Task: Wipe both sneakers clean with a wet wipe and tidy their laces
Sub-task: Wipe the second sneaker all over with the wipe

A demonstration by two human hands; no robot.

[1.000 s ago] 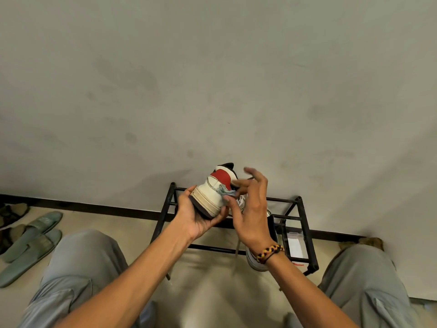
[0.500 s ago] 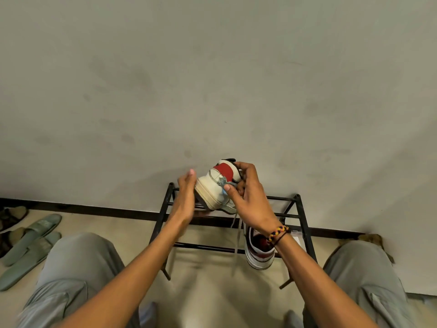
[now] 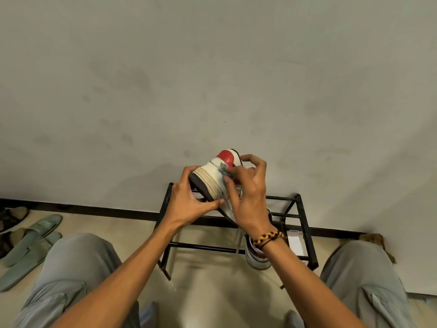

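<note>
A scuffed white leather sneaker with a red heel patch and dark sole [image 3: 212,174] is held at centre, sole toward nine o'clock, above a black metal shoe rack [image 3: 300,223]. The left hand [image 3: 189,204] grips its sole; the right hand [image 3: 248,197] pinches a greyed, crumpled wet wipe [image 3: 222,170] against its side.

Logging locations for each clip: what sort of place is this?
Likely a home entryway or hallway: a low black shoe rack against a bare wall, green slippers lying on the floor.
</note>
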